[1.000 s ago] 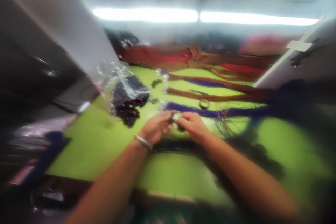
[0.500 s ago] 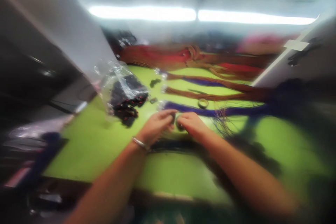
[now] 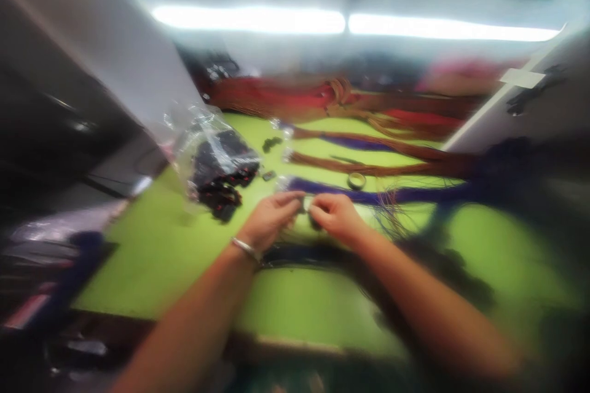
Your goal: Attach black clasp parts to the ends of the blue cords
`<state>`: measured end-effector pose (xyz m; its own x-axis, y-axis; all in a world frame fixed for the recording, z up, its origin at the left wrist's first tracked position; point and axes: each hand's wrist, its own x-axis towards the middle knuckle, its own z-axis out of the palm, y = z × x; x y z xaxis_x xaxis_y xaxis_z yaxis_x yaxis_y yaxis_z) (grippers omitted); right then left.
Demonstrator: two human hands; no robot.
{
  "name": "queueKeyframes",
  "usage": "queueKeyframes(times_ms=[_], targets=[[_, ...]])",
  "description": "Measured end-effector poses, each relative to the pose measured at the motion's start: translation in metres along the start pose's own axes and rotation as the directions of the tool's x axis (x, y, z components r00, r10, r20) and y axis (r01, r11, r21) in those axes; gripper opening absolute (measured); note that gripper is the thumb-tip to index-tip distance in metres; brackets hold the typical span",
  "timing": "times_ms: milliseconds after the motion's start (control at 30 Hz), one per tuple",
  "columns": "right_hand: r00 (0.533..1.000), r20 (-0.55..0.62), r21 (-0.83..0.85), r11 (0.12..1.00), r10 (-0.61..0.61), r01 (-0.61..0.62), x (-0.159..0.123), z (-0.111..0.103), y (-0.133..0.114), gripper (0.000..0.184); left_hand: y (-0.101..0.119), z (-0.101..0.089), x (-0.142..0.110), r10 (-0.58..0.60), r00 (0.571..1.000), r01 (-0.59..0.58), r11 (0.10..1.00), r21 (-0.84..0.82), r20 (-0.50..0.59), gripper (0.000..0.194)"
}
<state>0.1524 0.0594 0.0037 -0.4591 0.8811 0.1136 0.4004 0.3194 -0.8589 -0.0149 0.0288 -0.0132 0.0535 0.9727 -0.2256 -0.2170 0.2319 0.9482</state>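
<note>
Both my hands meet over the green tabletop near the middle of the view. My left hand (image 3: 275, 215), with a bracelet at the wrist, pinches a small dark piece (image 3: 302, 204) at its fingertips. My right hand (image 3: 340, 216) is closed on a dark rounded thing (image 3: 314, 221), perhaps a tape roll; the fingers cover most of it. A small pale spot shows between the two hands. Just beyond them lies a bundle of blue wires (image 3: 332, 190). Below the hands a dark bundle (image 3: 299, 255) lies across the table, partly behind my forearms.
A clear plastic bag (image 3: 209, 135) spills black parts (image 3: 224, 201) with orange bits at left. A tape ring (image 3: 356, 181), a small dark part (image 3: 268, 176) and brown wire bundles (image 3: 369, 167) lie beyond my hands. Grey panels (image 3: 152, 67) flank the green tabletop (image 3: 152, 258).
My right hand has turned slightly and its fingers cover the dark rounded thing differently. Both hands stay close together in nearly the same place. The view has shifted very slightly.
</note>
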Motion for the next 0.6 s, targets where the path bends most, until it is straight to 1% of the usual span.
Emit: queueKeyframes(times_ms=[67,133,233,333,400,467,533,600], targets=[[0.998,-0.009,-0.049,0.997,-0.064,0.064,0.0,0.0,0.004,0.021,-0.002,-0.001,0.001,0.027,1.0,-0.028,0.998,0.053,0.016,0.044],[0.996,0.006,-0.071,0.994,-0.087,0.087,-0.001,0.001,0.008,0.021,-0.005,-0.002,0.002,0.039,0.999,-0.042,0.994,0.101,0.035,0.044],[0.992,0.024,-0.117,0.985,-0.123,0.125,-0.001,0.003,0.012,0.021,-0.011,-0.001,0.002,0.022,0.998,-0.032,0.985,0.17,0.062,0.044],[0.991,0.044,-0.154,0.979,-0.129,0.134,-0.002,0.003,0.013,0.022,-0.012,0.0,0.003,0.001,0.998,-0.015,0.978,0.209,0.065,0.044],[0.991,0.071,-0.145,0.982,-0.11,0.12,-0.003,0.002,0.011,0.022,-0.007,-0.003,0.002,0.01,0.997,-0.028,0.975,0.221,0.083,0.044],[0.99,0.124,-0.104,0.991,-0.073,0.086,-0.003,-0.002,0.007,0.022,0.003,-0.012,-0.001,0.012,0.987,-0.056,0.96,0.275,0.159,0.043],[0.976,0.214,-0.08,0.996,-0.025,0.043,0.0,-0.009,0.002,0.023,0.015,-0.024,-0.005,-0.033,0.967,-0.072,0.914,0.399,0.251,0.041],[0.965,0.261,-0.147,0.989,0.03,0.01,0.009,-0.017,-0.002,0.021,0.025,-0.035,-0.012,-0.095,0.957,-0.071,0.84,0.538,0.274,0.037]])
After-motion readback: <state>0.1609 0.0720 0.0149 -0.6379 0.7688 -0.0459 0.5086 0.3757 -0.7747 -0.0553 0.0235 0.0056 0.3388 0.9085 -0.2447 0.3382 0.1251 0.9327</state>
